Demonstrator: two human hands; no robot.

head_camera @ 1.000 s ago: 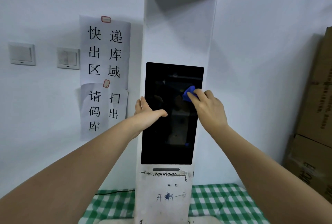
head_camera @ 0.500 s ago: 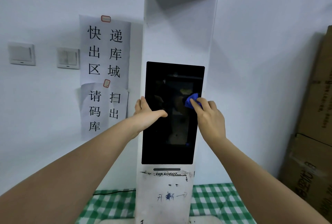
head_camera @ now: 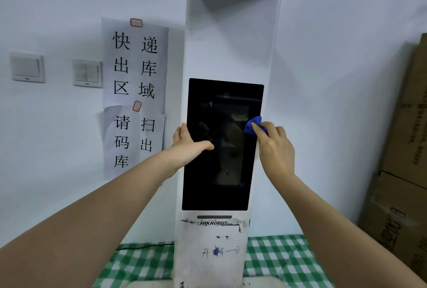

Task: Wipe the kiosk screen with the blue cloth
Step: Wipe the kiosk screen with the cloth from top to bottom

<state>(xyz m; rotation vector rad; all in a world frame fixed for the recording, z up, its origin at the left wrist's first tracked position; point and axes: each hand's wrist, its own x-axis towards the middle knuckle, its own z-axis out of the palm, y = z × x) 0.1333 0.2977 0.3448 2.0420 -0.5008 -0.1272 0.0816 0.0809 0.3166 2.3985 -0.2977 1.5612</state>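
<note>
Wiping in progress. The right hand [head_camera: 276, 146] pinched the bunched blue cloth [head_camera: 253, 126] between thumb and fingers [head_camera: 260, 128] and pressed it against the kiosk screen [head_camera: 219, 149] at that screen's right edge, about a third of the way down. The left hand [head_camera: 189, 146] braced the white kiosk [head_camera: 231, 40] at the screen's left edge, fingers together behind the casing and thumb lying across the glass. Judged from the cloth's position, the pass was partway: the lower half of the screen, and the strip under the left thumb, appeared still to be covered. The glass was dark, glossy and reflective; no smears could be told apart from reflections. The kiosk stood on a desk with a green checked cloth [head_camera: 277, 255]. Left of the kiosk hung paper notices [head_camera: 135, 63] and two wall switches [head_camera: 87, 73]; right of it stood cardboard boxes [head_camera: 406, 149].
</note>
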